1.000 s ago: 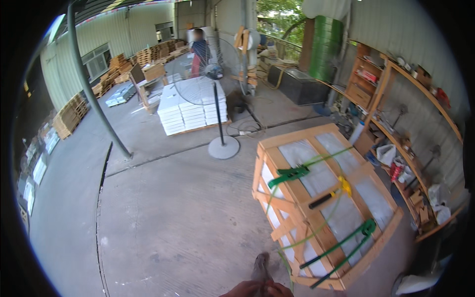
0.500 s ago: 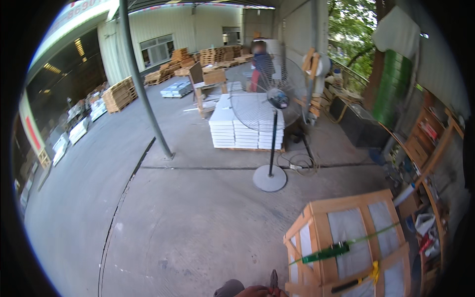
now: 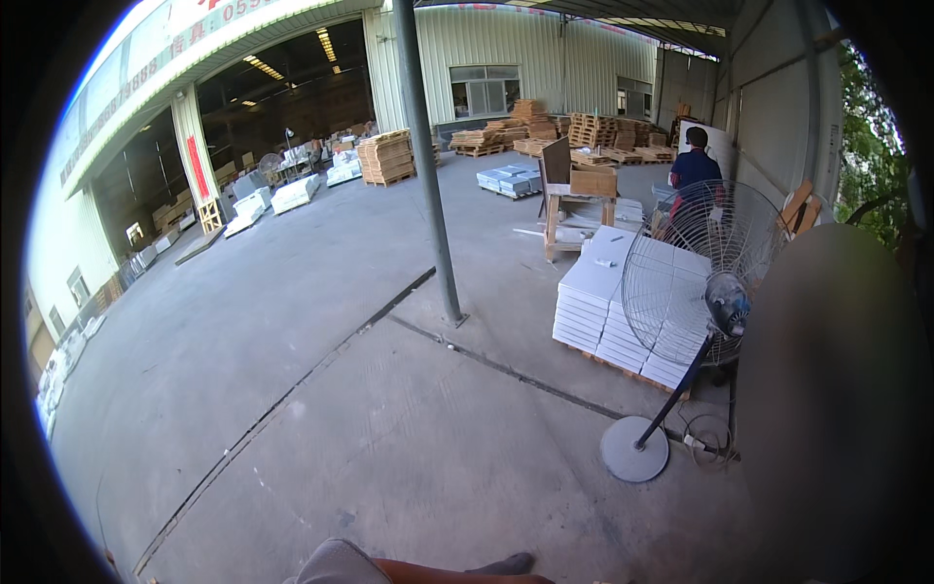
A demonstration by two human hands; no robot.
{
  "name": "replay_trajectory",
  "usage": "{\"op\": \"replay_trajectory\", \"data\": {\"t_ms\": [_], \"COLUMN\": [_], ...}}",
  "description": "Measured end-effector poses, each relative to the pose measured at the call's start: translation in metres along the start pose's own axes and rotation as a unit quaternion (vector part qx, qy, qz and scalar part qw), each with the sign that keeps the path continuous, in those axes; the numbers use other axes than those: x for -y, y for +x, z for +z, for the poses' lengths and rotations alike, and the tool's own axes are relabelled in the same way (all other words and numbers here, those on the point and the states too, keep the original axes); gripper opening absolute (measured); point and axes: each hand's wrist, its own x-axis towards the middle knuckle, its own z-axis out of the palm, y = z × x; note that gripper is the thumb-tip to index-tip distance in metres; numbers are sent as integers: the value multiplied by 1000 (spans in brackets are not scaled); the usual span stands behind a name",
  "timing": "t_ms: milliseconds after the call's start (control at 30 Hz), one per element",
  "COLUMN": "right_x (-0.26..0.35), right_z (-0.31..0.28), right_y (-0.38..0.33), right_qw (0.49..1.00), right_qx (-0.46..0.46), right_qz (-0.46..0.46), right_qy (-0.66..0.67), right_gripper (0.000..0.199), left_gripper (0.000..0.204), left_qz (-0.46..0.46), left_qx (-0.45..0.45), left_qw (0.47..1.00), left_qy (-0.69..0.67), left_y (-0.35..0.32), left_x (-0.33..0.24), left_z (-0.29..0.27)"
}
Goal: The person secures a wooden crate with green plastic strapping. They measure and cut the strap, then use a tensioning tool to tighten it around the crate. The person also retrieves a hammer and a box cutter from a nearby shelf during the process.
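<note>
My left forearm, with a grey sleeve, lies along the lower edge and points right. The hand at its end is almost wholly cut off, so its fingers and anything in them are hidden. Just above the forearm is a small dark, rounded thing, perhaps a shoe tip. A large blurred dark shape fills the right side, very near the camera. I cannot tell whether it is my right hand or arm; no fingers can be made out.
A pedestal fan stands before stacked white slabs on a pallet. Beyond them a person in dark blue is beside a wooden bench. A grey post rises from the concrete floor. Wooden pallets are piled farther back.
The view has swung left. The strapped wooden crate and the pliers by my hand are out of sight. A blurred dark shape has come in at the right.
</note>
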Motion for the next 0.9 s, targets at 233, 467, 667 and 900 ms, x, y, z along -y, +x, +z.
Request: {"op": "replay_trajectory", "data": {"t_ms": [233, 467, 667, 900], "right_x": [57, 62, 152, 177], "right_z": [-10, -102, -180, -239], "right_y": [65, 151, 197, 237], "right_qw": [982, 961, 939, 907], "right_qx": [-181, -263, -286, -338], "right_qz": [-33, -42, -30, -46], "right_qy": [-42, 78, 187, 245], "right_gripper": [10, 16, 16, 18], "left_gripper": [25, 30, 34, 29], "left_qz": [-178, -346, -465, -493], "left_qx": [103, 108, 94, 176], "left_qw": [973, 932, 879, 852], "left_qy": [109, -12, -46, 33], "left_y": [150, 293, 425, 541], "left_x": [-68, -73, -87, -71], "left_z": [-48, -36, 5, 39]}}
